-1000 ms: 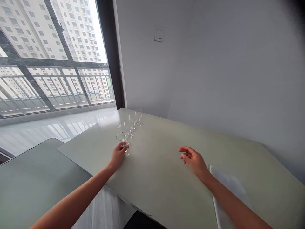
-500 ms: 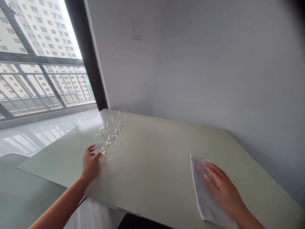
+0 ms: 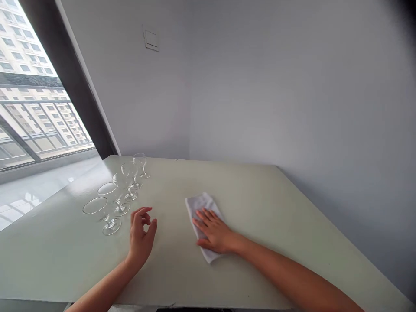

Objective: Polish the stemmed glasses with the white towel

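My right hand (image 3: 214,232) lies flat with fingers spread on a folded white cloth (image 3: 199,202), pressing it against the pale tabletop (image 3: 260,203). My left hand (image 3: 141,234) hovers just over the table to the left of the cloth. Its fingers are loosely curved, thumb apart from them, with nothing between. Several clear stemmed glasses stand upright in a slanting row to the left of that hand. Closest to me is one wine glass (image 3: 112,226), a short gap from my left fingers; the farthest glass (image 3: 139,160) stands near the table's back left corner.
Grey walls (image 3: 260,86) run along the table's back and right sides, with a switch plate (image 3: 151,39) on the left one. A dark-framed window (image 3: 65,78) and a shiny floor (image 3: 19,199) lie beyond the left edge. The front edge runs along the bottom.
My right hand has slid leftward across the table with the cloth. My left hand has moved away from the nearest glass, to its right. The view has turned to the right.
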A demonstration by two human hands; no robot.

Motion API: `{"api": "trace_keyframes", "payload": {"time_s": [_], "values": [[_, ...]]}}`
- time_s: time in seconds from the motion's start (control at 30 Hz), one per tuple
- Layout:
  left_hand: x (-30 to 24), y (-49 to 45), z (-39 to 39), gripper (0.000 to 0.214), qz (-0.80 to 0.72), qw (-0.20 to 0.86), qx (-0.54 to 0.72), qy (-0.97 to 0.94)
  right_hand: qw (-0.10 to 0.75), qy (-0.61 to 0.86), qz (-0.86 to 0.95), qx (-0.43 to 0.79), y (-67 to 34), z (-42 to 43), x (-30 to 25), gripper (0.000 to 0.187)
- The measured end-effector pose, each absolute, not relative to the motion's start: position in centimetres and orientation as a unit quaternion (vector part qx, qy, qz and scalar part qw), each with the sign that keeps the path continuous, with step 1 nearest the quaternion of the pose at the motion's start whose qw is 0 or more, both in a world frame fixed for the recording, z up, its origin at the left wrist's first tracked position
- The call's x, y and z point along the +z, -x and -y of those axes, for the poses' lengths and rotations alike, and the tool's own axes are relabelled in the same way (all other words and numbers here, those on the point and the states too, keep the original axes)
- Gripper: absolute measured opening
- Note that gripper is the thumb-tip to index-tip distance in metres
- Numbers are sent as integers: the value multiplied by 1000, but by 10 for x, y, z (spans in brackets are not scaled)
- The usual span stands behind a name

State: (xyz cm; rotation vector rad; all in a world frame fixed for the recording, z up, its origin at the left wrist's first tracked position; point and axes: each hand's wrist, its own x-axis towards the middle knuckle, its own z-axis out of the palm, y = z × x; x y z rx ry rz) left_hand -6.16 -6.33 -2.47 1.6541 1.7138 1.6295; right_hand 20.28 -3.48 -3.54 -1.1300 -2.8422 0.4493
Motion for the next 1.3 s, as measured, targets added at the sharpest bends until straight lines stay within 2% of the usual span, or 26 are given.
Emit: {"api": "trace_keyframes", "payload": {"time_s": [0.17,0.33,0.47,0.63,0.8,1.0,1.13,1.3], "values": [[-41,56,58,25,-591,221,501,-593,28,276,948,159,-127,-36,-32,74],[-42,60,60,30,-626,288,468,-554,24,296,945,137,-109,-109,-37,67],[-41,59,58,32,-634,310,454,-543,15,403,911,92,-152,-162,-38,56],[-42,58,55,35,-634,307,475,-528,18,539,840,63,-262,-204,-39,57],[-44,59,53,38,-640,298,479,-522,12,676,735,48,-388,-193,-41,60],[-48,61,53,37,-646,298,466,-526,7,788,615,36,-500,-130,-47,61],[-46,58,54,37,-647,294,459,-533,9,831,555,34,-521,-96,-51,66],[-43,55,52,36,-637,299,463,-539,3,824,565,46,-480,-83,-45,70]]}}
